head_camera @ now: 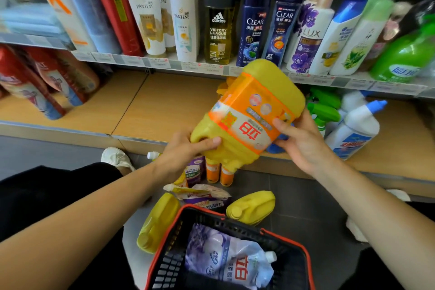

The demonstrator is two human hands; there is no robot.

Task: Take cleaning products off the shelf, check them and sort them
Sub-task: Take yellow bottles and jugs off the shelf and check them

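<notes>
both hands grip a big yellow jug (247,110) held upside down above the floor before the lower shelf (153,103), left hand (181,150) by its handle, right hand (303,139) on its orange label.

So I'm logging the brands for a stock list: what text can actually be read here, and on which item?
"PANTENE": white tube.
"PANTENE": white bottle with gold cap.
"adidas VICTORY LEAGUE": black-capped bottle.
"CLEAR": dark blue bottle.
"CLEAR": second blue bottle.
"LUX": white bottle with purple flowers.
Shelf price tags and the label on the yellow jug, held in both hands: too blurred to read.
</notes>
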